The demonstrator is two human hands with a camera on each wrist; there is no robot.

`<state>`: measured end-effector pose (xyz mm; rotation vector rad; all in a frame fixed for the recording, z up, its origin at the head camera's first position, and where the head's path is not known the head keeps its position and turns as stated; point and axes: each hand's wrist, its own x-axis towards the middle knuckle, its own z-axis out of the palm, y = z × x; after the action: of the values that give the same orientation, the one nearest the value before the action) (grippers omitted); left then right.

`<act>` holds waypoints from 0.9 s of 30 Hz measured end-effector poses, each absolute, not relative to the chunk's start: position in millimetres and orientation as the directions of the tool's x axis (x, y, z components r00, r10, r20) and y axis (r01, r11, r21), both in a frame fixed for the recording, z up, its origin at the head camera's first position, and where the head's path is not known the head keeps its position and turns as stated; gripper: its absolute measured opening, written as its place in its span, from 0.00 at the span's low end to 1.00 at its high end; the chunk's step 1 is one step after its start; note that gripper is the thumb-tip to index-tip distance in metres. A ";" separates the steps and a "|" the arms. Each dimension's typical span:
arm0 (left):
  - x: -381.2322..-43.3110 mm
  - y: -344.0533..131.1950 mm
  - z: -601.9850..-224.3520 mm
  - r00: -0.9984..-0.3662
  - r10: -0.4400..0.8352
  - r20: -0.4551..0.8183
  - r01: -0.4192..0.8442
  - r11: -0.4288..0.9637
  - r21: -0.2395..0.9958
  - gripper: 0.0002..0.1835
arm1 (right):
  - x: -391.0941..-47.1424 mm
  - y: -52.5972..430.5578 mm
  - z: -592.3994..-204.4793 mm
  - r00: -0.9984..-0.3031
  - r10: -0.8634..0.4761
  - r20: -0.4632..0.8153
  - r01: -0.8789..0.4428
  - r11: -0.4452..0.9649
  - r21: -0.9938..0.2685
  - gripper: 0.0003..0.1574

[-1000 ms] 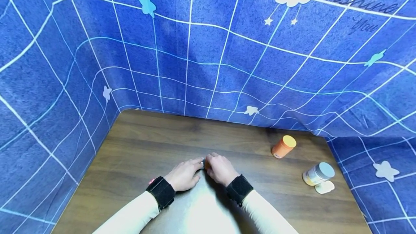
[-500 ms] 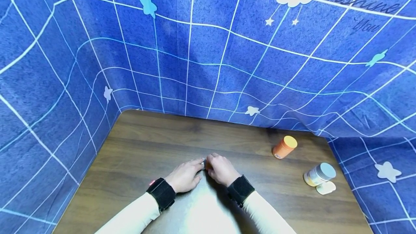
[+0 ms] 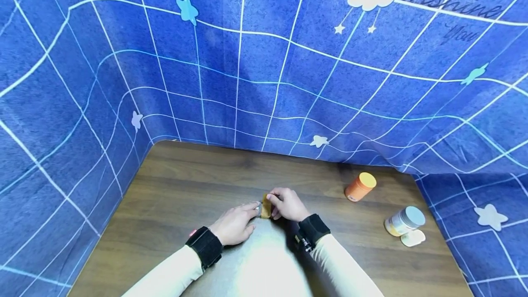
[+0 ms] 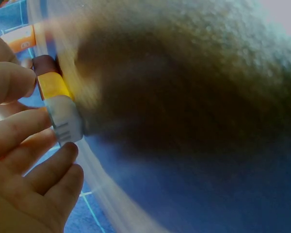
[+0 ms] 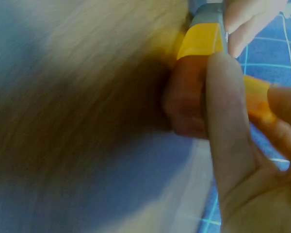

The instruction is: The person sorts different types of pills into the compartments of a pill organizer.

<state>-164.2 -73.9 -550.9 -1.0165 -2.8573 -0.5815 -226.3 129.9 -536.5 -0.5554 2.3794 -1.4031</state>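
A small pill organizer with grey, yellow and red-brown sections lies on the wooden table between the hands. An amber flap-like part faces up in the head view. My left hand touches the grey end with fairly straight fingers, thumb apart. At the other end, my right hand holds the organizer. Its thumb lies along the red-brown section, beside the yellow section. Behind that thumb, a yellow-orange piece shows near the fingers; I cannot tell whether it belongs to the organizer.
To the right on the table stands an orange jar with a yellow lid. Nearer the right edge are a grey-lidded jar and a small white piece. A blue patterned curtain rises behind and beside the table.
My right hand has shifted slightly right and turned at the wrist, uncovering the amber part of the organizer. The left hand stays nearly where it was.
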 end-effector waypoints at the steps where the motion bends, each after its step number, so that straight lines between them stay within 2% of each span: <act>1: -164.0 -73.7 -551.0 -0.781 0.600 0.171 0.620 0.712 0.329 0.22 | -227.4 129.2 -537.5 -0.890 -0.445 -0.097 -0.117 0.429 -0.895 0.13; 4: -163.2 -72.8 -550.9 -0.783 0.601 0.158 0.615 0.712 0.338 0.22 | -229.2 125.8 -537.9 -0.938 -0.321 -0.133 -0.009 0.406 -0.914 0.11; 7: -163.0 -72.3 -551.9 -0.786 0.599 0.152 0.611 0.716 0.338 0.22 | -230.4 122.8 -539.8 -0.958 -0.245 -0.146 0.034 0.409 -0.912 0.09; 14: -163.1 -73.9 -551.9 -0.780 0.601 0.175 0.621 0.706 0.341 0.23 | -231.6 120.6 -542.1 -0.961 -0.244 -0.134 -0.003 0.491 -0.871 0.05; 21: -162.8 -73.4 -551.5 -0.784 0.597 0.171 0.616 0.712 0.338 0.23 | -231.6 118.6 -540.6 -0.956 -0.275 -0.102 -0.096 0.621 -0.778 0.09; 27: -162.7 -74.1 -554.0 -0.778 0.601 0.182 0.624 0.708 0.330 0.23 | -226.4 118.1 -536.6 -0.955 -0.283 -0.086 -0.113 0.617 -0.779 0.10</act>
<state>-162.7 -74.1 -554.0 -1.0227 -2.8467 -0.5841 -226.4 118.1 -536.6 -0.3275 2.6396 -1.2512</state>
